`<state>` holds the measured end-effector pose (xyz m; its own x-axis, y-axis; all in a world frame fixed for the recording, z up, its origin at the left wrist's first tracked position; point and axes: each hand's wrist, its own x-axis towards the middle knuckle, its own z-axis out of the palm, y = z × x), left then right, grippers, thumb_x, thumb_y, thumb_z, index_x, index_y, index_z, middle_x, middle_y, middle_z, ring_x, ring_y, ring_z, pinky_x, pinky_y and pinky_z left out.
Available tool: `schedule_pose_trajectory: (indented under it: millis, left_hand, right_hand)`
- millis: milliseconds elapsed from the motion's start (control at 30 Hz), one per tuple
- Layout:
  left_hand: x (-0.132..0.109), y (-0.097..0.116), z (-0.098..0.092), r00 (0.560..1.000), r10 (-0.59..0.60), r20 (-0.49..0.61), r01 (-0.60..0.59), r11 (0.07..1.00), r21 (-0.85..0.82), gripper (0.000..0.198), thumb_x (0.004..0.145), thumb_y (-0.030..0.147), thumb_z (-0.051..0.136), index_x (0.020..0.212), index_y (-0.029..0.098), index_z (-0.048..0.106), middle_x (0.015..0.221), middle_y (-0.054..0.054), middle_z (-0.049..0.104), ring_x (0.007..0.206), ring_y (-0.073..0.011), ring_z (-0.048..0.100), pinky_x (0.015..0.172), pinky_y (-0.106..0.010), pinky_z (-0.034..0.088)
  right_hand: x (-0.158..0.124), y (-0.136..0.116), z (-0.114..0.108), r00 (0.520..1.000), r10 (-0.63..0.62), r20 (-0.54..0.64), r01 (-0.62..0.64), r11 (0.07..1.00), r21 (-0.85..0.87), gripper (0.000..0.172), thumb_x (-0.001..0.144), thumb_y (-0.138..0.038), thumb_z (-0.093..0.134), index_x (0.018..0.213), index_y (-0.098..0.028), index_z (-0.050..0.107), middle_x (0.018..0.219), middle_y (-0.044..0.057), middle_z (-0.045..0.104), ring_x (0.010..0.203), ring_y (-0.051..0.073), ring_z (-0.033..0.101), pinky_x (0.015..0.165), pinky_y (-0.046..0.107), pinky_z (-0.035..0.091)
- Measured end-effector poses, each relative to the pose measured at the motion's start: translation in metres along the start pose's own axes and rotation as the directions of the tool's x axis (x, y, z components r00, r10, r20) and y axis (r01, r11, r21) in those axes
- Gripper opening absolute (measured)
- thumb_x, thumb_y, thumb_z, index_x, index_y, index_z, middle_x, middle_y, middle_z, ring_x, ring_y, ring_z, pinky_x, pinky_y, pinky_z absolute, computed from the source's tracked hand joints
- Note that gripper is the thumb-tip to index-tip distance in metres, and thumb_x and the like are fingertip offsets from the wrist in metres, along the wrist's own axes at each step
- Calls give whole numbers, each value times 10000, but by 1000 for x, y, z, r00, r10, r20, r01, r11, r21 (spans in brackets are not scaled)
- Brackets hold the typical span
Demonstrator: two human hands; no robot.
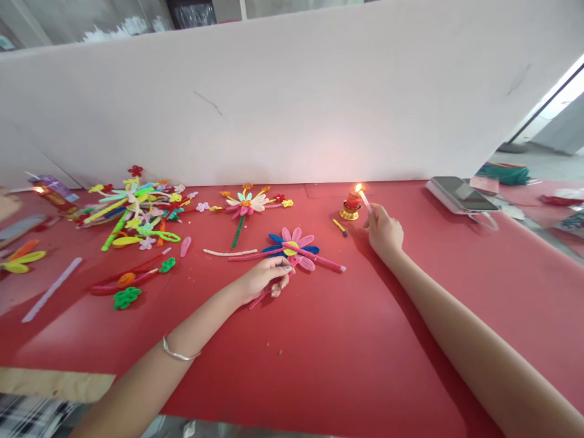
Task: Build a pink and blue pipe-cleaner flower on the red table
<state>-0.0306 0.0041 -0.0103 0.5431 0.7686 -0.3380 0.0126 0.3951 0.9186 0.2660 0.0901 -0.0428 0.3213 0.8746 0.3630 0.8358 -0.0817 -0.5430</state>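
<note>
My left hand (269,280) is closed on a pink fuzzy stem, just below a flower (305,246) with pink and blue petals and a yellow centre. Further pink stems lie across that flower. On the right, my right hand (383,231) pinches a thin whitish stick (365,200), its tip at the flame of a red candle (353,201) in a gold holder. A short yellow piece (340,227) with a dark end lies beside the candle. A white stem (230,252) rests left of the flower.
A pile of colourful fuzzy flowers (137,210) lies at the left, near another lit candle (55,199). Someone's hand (8,204) shows at the left edge. A white device (460,196) with a cable sits at the right. A white panel (292,97) stands behind the red table (337,365).
</note>
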Motion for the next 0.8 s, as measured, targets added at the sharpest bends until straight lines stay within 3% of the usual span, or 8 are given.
schedule_pose_trajectory:
  millis: [800]
  left_hand:
    - [-2,2,1,1000,-8,-5,8,1000,10,214,725,311,614,772,154,477,492,52,480,376,-32,320,392,-184,259]
  right_hand:
    - [0,-2,0,999,10,31,-7,997,-82,442,912,-473,227,1157,-271,534,692,36,640,590,185,510,546,264,276]
